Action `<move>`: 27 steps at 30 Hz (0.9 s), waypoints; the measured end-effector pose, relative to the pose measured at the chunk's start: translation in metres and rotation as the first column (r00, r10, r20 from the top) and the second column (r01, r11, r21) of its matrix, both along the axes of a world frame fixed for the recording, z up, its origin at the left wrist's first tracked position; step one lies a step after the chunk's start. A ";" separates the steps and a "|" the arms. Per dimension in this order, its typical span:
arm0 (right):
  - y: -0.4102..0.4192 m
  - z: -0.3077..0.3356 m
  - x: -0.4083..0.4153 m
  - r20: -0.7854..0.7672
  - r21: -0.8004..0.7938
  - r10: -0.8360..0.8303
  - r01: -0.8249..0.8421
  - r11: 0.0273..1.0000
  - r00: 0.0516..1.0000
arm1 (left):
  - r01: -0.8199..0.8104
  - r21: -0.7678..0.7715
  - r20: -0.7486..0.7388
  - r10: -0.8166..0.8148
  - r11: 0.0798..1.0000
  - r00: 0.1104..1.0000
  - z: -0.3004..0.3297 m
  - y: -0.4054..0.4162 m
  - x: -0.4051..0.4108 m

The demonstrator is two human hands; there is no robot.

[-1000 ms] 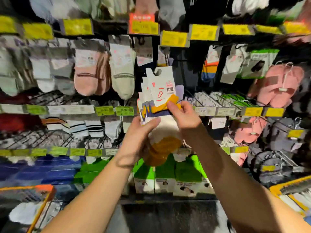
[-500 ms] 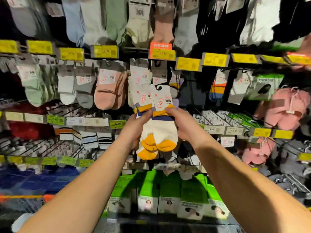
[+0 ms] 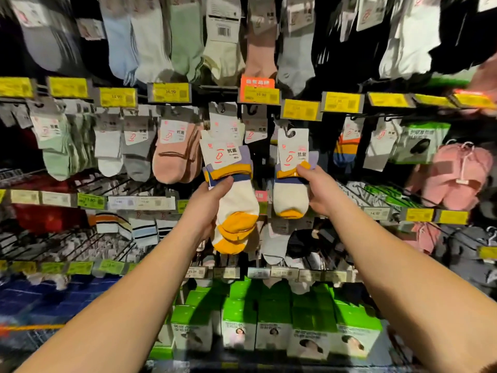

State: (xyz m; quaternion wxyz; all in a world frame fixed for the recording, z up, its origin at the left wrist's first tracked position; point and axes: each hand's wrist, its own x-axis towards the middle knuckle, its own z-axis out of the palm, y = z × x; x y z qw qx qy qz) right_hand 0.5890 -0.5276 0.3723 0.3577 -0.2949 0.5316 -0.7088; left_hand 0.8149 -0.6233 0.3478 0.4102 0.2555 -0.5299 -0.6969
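Gripping the spare sock stack (image 3: 234, 203) with left hand (image 3: 211, 204) fingers (image 3: 225, 183), pinching a single sock pack (image 3: 291, 196) at its 3 o'clock by the cuff with right hand (image 3: 321, 193) fingers (image 3: 303, 170) — hook hole (image 3: 289, 132) up at 12, ready for a peg, probably.

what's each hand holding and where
The left hand grips a sock bundle at the cuffs; the right hand pinches a single pair at its orange cuff.

Left hand (image 3: 212, 203) grips a stack of white-and-orange sock packs (image 3: 234, 200); right hand (image 3: 320, 189) pinches a single matching pack (image 3: 291, 184), held apart. Behind: hanging socks, yellow price tags (image 3: 169, 92), green boxes (image 3: 269, 327) below.
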 end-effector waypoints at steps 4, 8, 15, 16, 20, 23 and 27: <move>-0.012 0.002 -0.022 -0.035 0.039 -0.066 0.067 0.997 0.997 | 0.070 -0.024 -0.054 -0.071 0.997 0.996 0.005 0.009 -0.011; -0.025 0.008 -0.037 -0.062 0.068 -0.058 0.062 0.996 0.996 | 0.084 -0.049 -0.085 -0.088 0.995 0.993 0.008 0.012 -0.022; -0.057 0.003 -0.071 -0.107 0.146 -0.031 0.046 0.988 0.994 | 0.078 -0.092 -0.084 -0.086 0.993 0.993 0.015 0.010 -0.034; -0.056 0.004 -0.069 -0.105 0.150 -0.025 0.041 0.988 0.994 | 0.076 -0.089 -0.086 -0.084 0.993 0.993 0.015 0.009 -0.036; -0.057 0.000 -0.068 -0.098 0.131 -0.004 0.017 0.991 0.995 | 0.068 -0.083 -0.071 -0.074 0.994 0.995 0.012 0.008 -0.043; -0.065 0.003 -0.073 -0.118 0.145 -0.022 0.039 0.989 0.993 | 0.066 -0.081 -0.056 -0.071 0.995 0.996 0.010 0.008 -0.048; -0.077 0.010 -0.080 -0.212 0.243 -0.042 0.095 0.965 0.976 | 0.085 -0.060 -0.061 -0.089 0.995 0.994 0.014 0.009 -0.055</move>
